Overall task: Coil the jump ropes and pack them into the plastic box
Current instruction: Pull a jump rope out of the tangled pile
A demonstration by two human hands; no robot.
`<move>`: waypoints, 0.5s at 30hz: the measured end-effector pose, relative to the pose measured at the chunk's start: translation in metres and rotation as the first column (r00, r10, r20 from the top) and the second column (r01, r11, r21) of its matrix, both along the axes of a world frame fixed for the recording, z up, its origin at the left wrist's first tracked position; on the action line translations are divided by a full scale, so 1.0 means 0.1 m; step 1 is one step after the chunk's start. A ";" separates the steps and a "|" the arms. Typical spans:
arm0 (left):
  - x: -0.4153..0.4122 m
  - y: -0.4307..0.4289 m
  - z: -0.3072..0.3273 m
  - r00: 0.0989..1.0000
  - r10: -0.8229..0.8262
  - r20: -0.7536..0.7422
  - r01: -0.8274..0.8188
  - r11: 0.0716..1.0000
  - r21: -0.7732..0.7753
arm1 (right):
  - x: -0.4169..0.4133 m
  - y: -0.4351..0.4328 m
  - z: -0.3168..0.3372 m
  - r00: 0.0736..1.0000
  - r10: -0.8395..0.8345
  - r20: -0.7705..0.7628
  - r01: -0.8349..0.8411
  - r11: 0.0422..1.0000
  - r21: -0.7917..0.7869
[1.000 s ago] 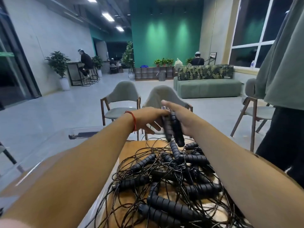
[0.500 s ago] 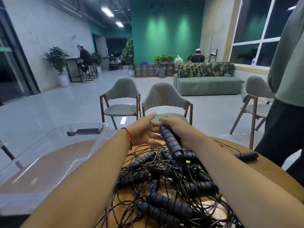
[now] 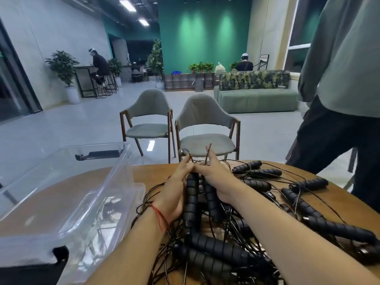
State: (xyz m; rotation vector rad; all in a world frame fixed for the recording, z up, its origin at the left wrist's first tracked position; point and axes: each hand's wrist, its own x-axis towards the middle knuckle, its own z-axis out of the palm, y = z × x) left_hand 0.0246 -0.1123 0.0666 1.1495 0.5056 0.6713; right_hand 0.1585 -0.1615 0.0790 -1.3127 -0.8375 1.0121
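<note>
Closely, left hand, right hand gripping black handles, plastic box beside

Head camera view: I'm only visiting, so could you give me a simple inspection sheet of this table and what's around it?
Surface: round wooden table, largely covered on the right.
Job's things: jump ropes lie in one uncoiled heap. The clear plastic box sits to the left, with no rope seen inside.
Clutter: nothing seen.
Hands: the right hand curls round a handle pair. The left hand lies against the pair, its grip hidden.
Cables: thin black cords are tangled, and one loop sticks up at the fingertips.
Surroundings: a standing person is close on the right. Two grey chairs and a green sofa stand beyond.
</note>
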 end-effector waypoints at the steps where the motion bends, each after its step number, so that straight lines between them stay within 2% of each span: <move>1: -0.03 0.00 -0.04 1.000 -0.010 -0.017 0.011 1.000 0.026 | -0.03 0.03 -0.04 1.000 0.002 -0.010 -0.002 1.000 -0.030; 3: -0.07 0.05 -0.17 0.998 -0.029 -0.059 0.034 0.996 0.084 | -0.08 0.12 -0.12 0.999 -0.011 -0.038 0.009 0.998 -0.067; 8: -0.11 0.22 -0.44 0.997 0.011 -0.082 0.004 0.984 0.180 | -0.07 0.23 -0.27 0.984 -0.081 -0.160 0.079 0.997 -0.021; 13: -0.12 0.12 -0.48 0.992 0.118 -0.055 -0.089 0.923 0.374 | -0.07 0.26 -0.36 0.978 -0.058 -0.199 0.074 0.995 0.073; 15: -0.10 0.09 -0.51 0.986 0.161 -0.040 -0.131 0.903 0.409 | -0.11 0.27 -0.36 0.985 -0.040 -0.166 0.052 0.996 0.068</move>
